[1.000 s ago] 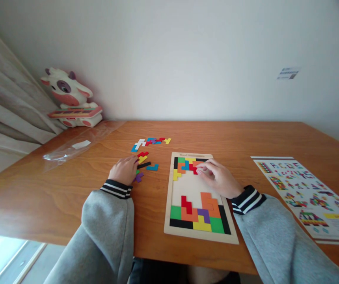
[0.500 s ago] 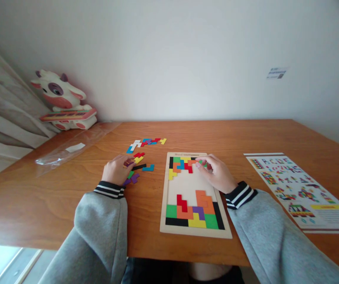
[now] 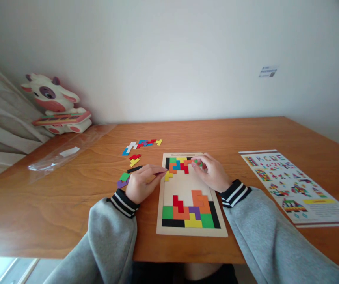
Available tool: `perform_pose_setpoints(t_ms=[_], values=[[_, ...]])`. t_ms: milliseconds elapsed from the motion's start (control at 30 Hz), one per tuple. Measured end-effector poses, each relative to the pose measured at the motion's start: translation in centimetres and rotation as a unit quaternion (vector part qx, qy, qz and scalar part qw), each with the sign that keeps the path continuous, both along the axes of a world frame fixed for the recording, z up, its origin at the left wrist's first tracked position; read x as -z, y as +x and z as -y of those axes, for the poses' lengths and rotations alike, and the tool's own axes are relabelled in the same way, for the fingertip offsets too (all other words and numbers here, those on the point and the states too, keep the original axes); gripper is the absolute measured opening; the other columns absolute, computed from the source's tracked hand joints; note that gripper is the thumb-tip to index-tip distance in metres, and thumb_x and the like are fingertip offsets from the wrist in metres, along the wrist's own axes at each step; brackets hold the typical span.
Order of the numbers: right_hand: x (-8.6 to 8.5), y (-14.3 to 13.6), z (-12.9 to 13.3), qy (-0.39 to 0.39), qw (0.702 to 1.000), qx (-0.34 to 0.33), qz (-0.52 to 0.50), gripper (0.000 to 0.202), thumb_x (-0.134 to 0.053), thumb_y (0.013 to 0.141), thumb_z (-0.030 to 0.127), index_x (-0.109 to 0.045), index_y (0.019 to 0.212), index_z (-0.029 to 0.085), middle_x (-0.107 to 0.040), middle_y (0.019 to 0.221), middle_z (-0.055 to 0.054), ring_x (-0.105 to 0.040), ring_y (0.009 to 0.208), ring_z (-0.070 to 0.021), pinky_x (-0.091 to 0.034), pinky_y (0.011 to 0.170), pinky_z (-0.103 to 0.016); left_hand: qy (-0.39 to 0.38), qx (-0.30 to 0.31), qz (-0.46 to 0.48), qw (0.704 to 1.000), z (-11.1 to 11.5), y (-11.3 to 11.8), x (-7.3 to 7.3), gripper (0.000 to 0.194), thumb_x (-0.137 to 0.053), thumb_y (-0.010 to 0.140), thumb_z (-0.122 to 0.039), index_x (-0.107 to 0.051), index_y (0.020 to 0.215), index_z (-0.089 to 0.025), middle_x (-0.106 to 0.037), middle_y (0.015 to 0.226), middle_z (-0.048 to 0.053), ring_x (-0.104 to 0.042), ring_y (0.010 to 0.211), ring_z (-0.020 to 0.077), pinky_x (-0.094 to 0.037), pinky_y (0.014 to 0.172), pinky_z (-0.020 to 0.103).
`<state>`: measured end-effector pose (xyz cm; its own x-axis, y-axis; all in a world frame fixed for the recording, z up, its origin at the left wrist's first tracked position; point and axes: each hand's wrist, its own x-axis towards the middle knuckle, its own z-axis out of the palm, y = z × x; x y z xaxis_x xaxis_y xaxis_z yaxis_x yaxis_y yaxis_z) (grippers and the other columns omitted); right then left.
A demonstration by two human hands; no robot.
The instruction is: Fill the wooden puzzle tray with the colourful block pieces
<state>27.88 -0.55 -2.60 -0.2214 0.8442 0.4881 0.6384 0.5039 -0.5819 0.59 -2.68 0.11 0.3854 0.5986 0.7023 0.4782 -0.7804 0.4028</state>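
A pale wooden puzzle board (image 3: pixel 159 221) lies before me, with coloured block pieces fitted along its top and bottom. Bare wood shows across its middle. At the board's left edge, the fingertips of my left hand (image 3: pixel 144 182) are pinched together beside a yellow piece (image 3: pixel 168 176); what they hold is too small to make out. Over the board's upper right, my right hand (image 3: pixel 212 172) has thumb and fingers closed near an orange piece (image 3: pixel 187 162) and a green piece (image 3: pixel 199 163). Whether it grips a piece is hidden. A red piece (image 3: pixel 178 204) stands above the lower rows.
Loose pieces lie left of the board: green (image 3: pixel 125 177), purple (image 3: pixel 122 184), black (image 3: pixel 134 169) and yellow (image 3: pixel 134 162). Several more form a line (image 3: pixel 142 143) farther back. A printed pattern sheet (image 3: pixel 320 213) is at the right. Clear plastic wrap (image 3: pixel 54 161) and a cow toy keyboard (image 3: pixel 60 106) are at the left.
My left hand has moved right from the loose pieces to the board's left edge, its fingers pinched. My right hand stays over the board's upper right. The view has shifted slightly.
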Motion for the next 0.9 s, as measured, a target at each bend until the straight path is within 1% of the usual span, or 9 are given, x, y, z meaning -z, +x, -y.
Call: perform_pose_setpoints(t_ms=[133, 200, 267, 367, 500, 600, 733, 800, 900], values=[[-0.3, -0.1, 0.1, 0.004, 1.000, -0.012, -0.023, 0.021, -0.055, 0.096, 0.035, -0.066, 0.105, 0.020, -0.067, 0.096, -0.008, -0.064, 0.078, -0.0192, -0.052, 0.065, -0.032, -0.048, 0.015, 0.058, 0.997, -1.2, 3.2, -0.1, 0.011, -0.067, 0.091, -0.021, -0.074, 0.100, -0.019, -0.077, 0.096, 0.005, -0.073, 0.086, 0.0152, -0.060, 0.081, 0.027], [-0.5, -0.2, 0.2, 0.000, 0.999, -0.040, -0.033, 0.020, -0.056, 0.095, 0.034, -0.066, 0.106, 0.020, -0.068, 0.097, -0.008, -0.064, 0.078, -0.0184, -0.052, 0.065, -0.032, -0.085, 0.021, 0.086, 0.992, -1.5, 4.7, 0.2, 0.012, -0.070, 0.090, -0.023, -0.075, 0.100, -0.019, -0.078, 0.094, 0.005, -0.073, 0.086, 0.0154, -0.060, 0.083, 0.028], [-0.8, -0.3, 0.4, -0.008, 0.996, -0.079, -0.043, 0.019, -0.056, 0.095, 0.032, -0.066, 0.107, 0.021, -0.070, 0.098, -0.007, -0.065, 0.082, -0.0180, -0.053, 0.068, -0.031, -0.124, 0.038, 0.112, 0.985, -1.5, 5.7, 0.7, 0.013, -0.071, 0.089, -0.025, -0.076, 0.099, -0.020, -0.078, 0.095, 0.004, -0.073, 0.085, 0.0153, -0.061, 0.081, 0.027], [-1.3, -0.4, 0.7, -0.017, 0.991, -0.123, -0.054, 0.018, -0.055, 0.095, 0.031, -0.067, 0.104, 0.022, -0.071, 0.098, -0.007, -0.065, 0.082, -0.0171, -0.054, 0.071, -0.031, -0.183, 0.072, 0.146, 0.970, -1.1, 6.2, 1.3, 0.016, -0.071, 0.089, -0.030, -0.076, 0.098, -0.018, -0.078, 0.095, 0.006, -0.074, 0.082, 0.0156, -0.064, 0.076, 0.026], [-2.2, -0.4, 1.2, -0.028, 0.985, -0.154, -0.069, 0.017, -0.055, 0.094, 0.033, -0.068, 0.093, 0.022, -0.071, 0.092, -0.007, -0.064, 0.078, -0.0174, -0.054, 0.071, -0.033, -0.232, 0.076, 0.186, 0.952, -0.8, 5.9, 1.7, 0.021, -0.074, 0.087, -0.034, -0.075, 0.097, -0.016, -0.077, 0.094, 0.007, -0.074, 0.082, 0.0172, -0.065, 0.076, 0.029], [-2.6, -0.5, 1.4, -0.048, 0.983, -0.158, -0.076, 0.018, -0.057, 0.093, 0.035, -0.068, 0.089, 0.022, -0.070, 0.087, -0.006, -0.062, 0.074, -0.0169, -0.053, 0.071, -0.033, -0.225, 0.076, 0.190, 0.953, -0.9, 5.8, 1.7, 0.020, -0.074, 0.087, -0.034, -0.075, 0.098, -0.017, -0.076, 0.096, 0.007, -0.074, 0.084, 0.0169, -0.065, 0.076, 0.028], [-2.8, -0.4, 1.4, -0.089, 0.984, -0.140, -0.065, 0.022, -0.061, 0.091, 0.043, -0.071, 0.089, 0.023, -0.072, 0.083, -0.004, -0.062, 0.072, -0.0166, -0.053, 0.071, -0.032, -0.210, 0.083, 0.168, 0.960, -0.8, 5.8, 1.4, 0.019, -0.071, 0.089, -0.034, -0.076, 0.100, -0.020, -0.075, 0.098, 0.008, -0.073, 0.085, 0.0166, -0.064, 0.070, 0.025], [-3.0, 0.2, 1.3, -0.131, 0.980, -0.140, -0.047, 0.027, -0.062, 0.090, 0.047, -0.072, 0.088, 0.023, -0.073, 0.082, -0.003, -0.062, 0.071, -0.0162, -0.053, 0.069, -0.031, -0.205, 0.087, 0.152, 0.963, -0.7, 5.8, 1.3, 0.019, -0.068, 0.091, -0.033, -0.076, 0.102, -0.019, -0.075, 0.100, 0.008, -0.073, 0.086, 0.0168, -0.064, 0.068, 0.025], [-3.6, 2.0, 1.0, -0.226, 0.960, -0.162, -0.016, 0.034, -0.062, 0.089, 0.054, -0.073, 0.087, 0.022, -0.074, 0.078, -0.002, -0.065, 0.070, -0.0163, -0.052, 0.065, -0.029, -0.164, 0.081, 0.087, 0.979, -0.5, 5.7, 1.2, 0.018, -0.062, 0.095, -0.028, -0.075, 0.105, -0.019, -0.076, 0.100, 0.008, -0.073, 0.088, 0.0165, -0.062, 0.077, 0.027]])
